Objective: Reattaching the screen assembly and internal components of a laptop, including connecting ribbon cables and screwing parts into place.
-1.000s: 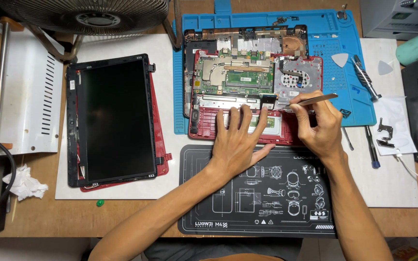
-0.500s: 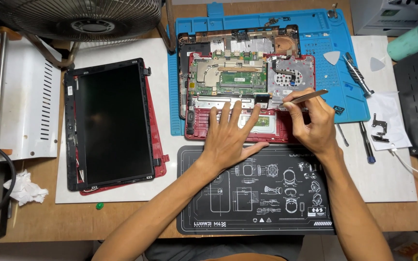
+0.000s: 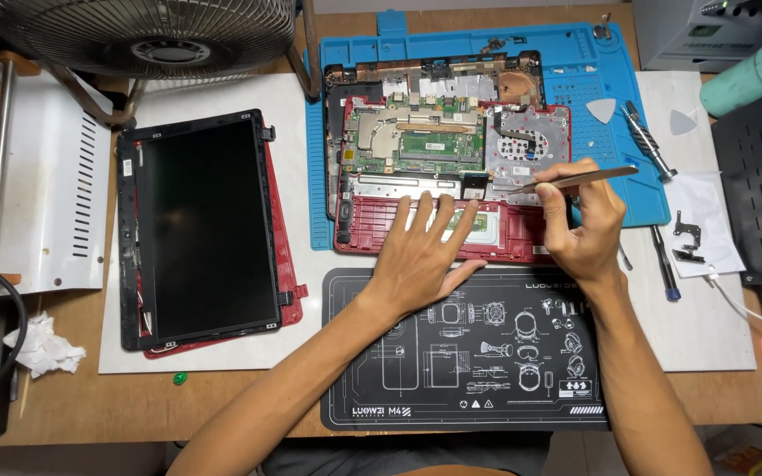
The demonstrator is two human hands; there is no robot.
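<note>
1. Head view: the left hand lies flat with fingers spread on the red palm rest of the opened laptop — it grips nothing and, by the look of it, pins the chassis steady on the blue mat.
2. The right hand is pinched round slim tweezers, held nearly level so the tip reaches left to the board's lower edge, just beside the left fingertips.
3. The detached screen lies apart at the left on white paper, clear of the work; a screwdriver and picks rest at the right, near the right hand.
4. Against the earlier frames both hands keep the same pose — the tweezers stay at the same spot, and only the camera has shifted slightly
</note>
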